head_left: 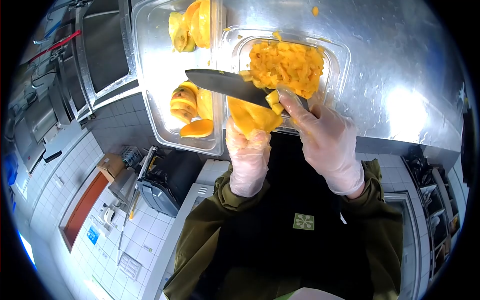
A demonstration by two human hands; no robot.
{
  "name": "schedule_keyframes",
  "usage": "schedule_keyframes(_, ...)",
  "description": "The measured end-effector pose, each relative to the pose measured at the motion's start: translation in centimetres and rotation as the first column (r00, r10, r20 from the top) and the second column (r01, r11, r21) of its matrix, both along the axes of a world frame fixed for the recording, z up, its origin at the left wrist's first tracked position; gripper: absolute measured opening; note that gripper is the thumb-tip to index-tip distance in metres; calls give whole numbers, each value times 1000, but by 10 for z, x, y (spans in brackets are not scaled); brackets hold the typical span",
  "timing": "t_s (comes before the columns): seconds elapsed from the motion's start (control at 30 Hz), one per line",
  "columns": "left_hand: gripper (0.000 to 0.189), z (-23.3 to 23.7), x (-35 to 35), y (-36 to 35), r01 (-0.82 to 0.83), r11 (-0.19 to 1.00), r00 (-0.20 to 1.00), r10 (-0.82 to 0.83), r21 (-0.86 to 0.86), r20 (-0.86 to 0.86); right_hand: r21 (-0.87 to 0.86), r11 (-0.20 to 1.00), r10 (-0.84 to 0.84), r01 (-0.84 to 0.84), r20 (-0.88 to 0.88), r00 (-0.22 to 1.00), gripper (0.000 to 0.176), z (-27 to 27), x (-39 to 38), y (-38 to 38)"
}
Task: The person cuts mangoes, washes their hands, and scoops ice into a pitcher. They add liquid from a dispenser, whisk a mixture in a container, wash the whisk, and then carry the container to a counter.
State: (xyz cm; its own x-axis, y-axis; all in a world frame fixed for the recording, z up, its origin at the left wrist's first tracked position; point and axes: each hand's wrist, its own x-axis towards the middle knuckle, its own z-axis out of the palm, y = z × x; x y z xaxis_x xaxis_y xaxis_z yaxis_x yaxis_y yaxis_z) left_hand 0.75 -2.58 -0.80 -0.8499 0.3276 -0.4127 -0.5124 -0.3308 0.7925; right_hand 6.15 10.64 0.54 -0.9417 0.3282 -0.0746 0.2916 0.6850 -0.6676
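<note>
My gloved left hand [248, 160] is closed around a peeled piece of mango [254, 116], fingers wrapped under it. In my gloved right hand [330, 145] is a large knife [220, 82], its dark blade pointing left across the top of the mango. A few small mango cubes [273, 99] cling to the blade beside my right thumb. Just beyond the knife, a clear plastic container [332, 55] holds a heap of diced mango [287, 65]. The knife's handle is mostly hidden by my right hand.
At the left, a larger clear tray [150, 100] holds mango pieces [183, 102] in two groups. Both containers stand on a shiny metal counter [380, 65], with a mango scrap [315, 10] at the far side. A black bin [167, 180] stands on the floor at lower left.
</note>
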Motion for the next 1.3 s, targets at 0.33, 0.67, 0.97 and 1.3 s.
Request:
schedule_keyframes(0.33, 69, 8, 5, -11, 41, 999, 998, -43, 32, 51, -225, 970, -89, 92, 25, 996, 40, 6, -5, 23)
schedule_keyframes(0.67, 62, 7, -9, -11, 70, 994, 995, -75, 82, 59, -376, 921, 100, -103, -28, 995, 45, 7, 22, 37)
schedule_keyframes(0.97, 55, 11, -10, -5, 83, 994, 995, -86, 75, 47, -200, 963, 181, -180, -13, 983, 52, 1, 19, 40)
schedule_keyframes(1.3, 40, 12, -6, 2, 16, 998, 1000, -16, 54, 3, 120, 987, 114, -108, -47, 992, 49, 0, 8, 23)
